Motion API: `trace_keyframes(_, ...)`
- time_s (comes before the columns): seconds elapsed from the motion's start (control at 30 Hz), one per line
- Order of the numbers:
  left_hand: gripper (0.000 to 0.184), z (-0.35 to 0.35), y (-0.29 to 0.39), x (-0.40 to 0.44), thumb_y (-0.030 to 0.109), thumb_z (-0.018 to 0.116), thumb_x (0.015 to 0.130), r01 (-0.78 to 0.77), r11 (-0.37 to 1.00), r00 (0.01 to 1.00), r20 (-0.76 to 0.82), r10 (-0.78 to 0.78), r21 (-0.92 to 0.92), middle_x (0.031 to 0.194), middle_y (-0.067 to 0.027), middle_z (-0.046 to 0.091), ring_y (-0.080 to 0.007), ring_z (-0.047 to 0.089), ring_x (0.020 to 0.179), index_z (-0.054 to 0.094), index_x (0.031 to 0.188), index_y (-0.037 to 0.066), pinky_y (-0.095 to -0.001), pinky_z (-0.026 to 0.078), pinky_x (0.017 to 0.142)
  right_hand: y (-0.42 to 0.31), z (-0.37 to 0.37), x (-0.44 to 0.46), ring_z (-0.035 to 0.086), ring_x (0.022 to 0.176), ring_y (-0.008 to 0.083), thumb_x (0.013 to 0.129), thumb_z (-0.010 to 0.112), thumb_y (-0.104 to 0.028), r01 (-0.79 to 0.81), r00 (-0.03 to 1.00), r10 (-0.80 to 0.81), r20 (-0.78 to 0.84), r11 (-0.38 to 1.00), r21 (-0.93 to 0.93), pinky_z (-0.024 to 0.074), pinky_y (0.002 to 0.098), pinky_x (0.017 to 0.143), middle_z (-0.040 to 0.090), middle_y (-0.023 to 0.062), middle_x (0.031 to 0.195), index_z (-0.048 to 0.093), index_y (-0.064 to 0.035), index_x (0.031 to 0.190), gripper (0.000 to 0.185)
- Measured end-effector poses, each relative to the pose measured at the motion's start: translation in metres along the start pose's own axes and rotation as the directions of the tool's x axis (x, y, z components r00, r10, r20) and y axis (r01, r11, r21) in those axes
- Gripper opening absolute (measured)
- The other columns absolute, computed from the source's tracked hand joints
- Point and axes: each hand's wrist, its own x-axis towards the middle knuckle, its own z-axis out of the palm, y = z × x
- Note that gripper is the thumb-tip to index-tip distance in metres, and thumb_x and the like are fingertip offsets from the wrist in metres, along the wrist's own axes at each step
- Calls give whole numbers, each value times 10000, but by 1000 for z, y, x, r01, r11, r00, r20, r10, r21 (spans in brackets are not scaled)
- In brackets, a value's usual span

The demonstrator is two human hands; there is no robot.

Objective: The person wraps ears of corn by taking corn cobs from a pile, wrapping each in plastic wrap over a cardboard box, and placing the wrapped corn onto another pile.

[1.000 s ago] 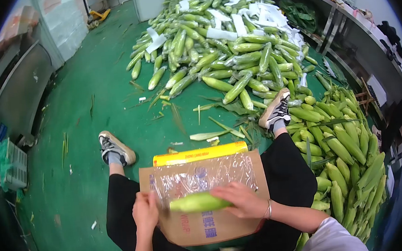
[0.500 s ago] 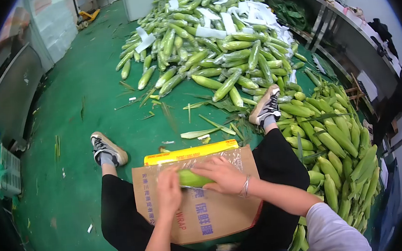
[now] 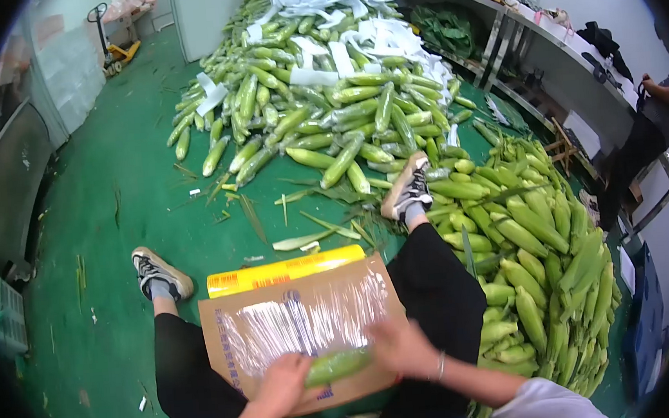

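Note:
A green ear of corn (image 3: 339, 366) lies level over the lower part of a brown cardboard sheet (image 3: 218, 328) on my lap. My left hand (image 3: 287, 379) has its fingers closed round the left end of the corn. Blurred by motion, my right hand (image 3: 399, 348) is at the corn's right end, its fingers not clearly visible. Shiny clear film (image 3: 304, 321) covers much of the cardboard above the corn. A yellow printed roll (image 3: 284, 271) rests along the cardboard's far edge.
Film-wrapped corn (image 3: 327, 115) and white strips (image 3: 338, 59) are heaped ahead. Unwrapped corn (image 3: 535, 256) is piled at my right. Leaf scraps (image 3: 302, 241) litter the green floor (image 3: 90, 204). A person (image 3: 657, 113) stands at the far right near shelving (image 3: 526, 52).
Both hands and the corn have moved down the cardboard towards me. The film lies exposed above them, where the hands and corn were. The whole view has shifted.

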Motion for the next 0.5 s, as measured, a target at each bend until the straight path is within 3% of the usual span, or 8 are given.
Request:
trace_keyframes(0.03,624,-6,1,3,384,777,703,46,998,996,81,-42,-50,953,-178,564,-345,567,913,555,1155,15,-426,468,845,2,25,-18,490,1155,353,847,635,-348,214,976,-203,83,964,-158,343,416,1046,528,266,1188,515,41,1241,566)
trace_keyframes(0.07,636,-12,-1,7,381,780,701,97,990,982,172,-79,-98,990,-184,565,-349,560,940,548,1164,11,-428,462,865,-13,28,-13,449,1181,368,864,600,-415,277,955,-209,211,883,-379,334,406,1042,463,279,1266,452,58,1276,645)
trace_keyframes(0.17,641,-42,-14,35,351,779,703,220,973,935,-302,-188,74,1119,-215,507,-369,502,1020,536,1159,-27,-450,426,907,0,31,71,501,1066,367,879,560,-323,106,993,-121,-10,899,-426,406,442,923,531,231,1101,513,76,1160,491)
trace_keyframes(0.23,634,-34,-33,50,305,803,664,124,978,918,-393,-49,168,1108,-199,513,-354,510,998,532,1130,-30,-432,433,885,3,32,133,519,1041,355,862,561,-278,349,881,-473,2,647,-678,419,438,895,547,224,1086,544,66,1126,433)
trace_keyframes(0.27,629,-36,-37,60,293,815,643,67,978,916,-400,19,199,1088,-186,529,-345,520,991,535,1108,-24,-421,437,876,-15,36,163,528,1057,362,902,524,-301,324,940,-220,259,812,-486,429,424,891,559,240,1132,561,61,1104,416)
trace_keyframes(0.33,606,-17,-69,81,290,825,629,101,985,938,-342,-47,140,1042,-173,554,-346,540,960,539,1072,-10,-417,452,842,-20,64,200,525,1112,382,988,391,-388,138,781,-121,613,990,19,385,417,986,538,277,1203,533,83,1144,516)
trace_keyframes(0.4,590,-18,-84,85,282,834,613,70,993,943,-332,-35,94,988,-167,574,-347,560,924,539,1038,-3,-415,467,801,18,85,210,494,1184,371,1002,321,-415,164,743,-210,635,978,131,346,409,1039,519,268,1258,509,79,1197,563)
trace_keyframes(0.5,563,-5,-48,66,419,802,673,71,996,952,-293,-84,-56,883,-227,627,-384,629,794,587,951,-22,-455,514,701,-12,59,183,292,1377,331,1003,267,-458,514,613,-227,757,842,-163,235,437,1126,320,218,1473,334,25,1405,632)
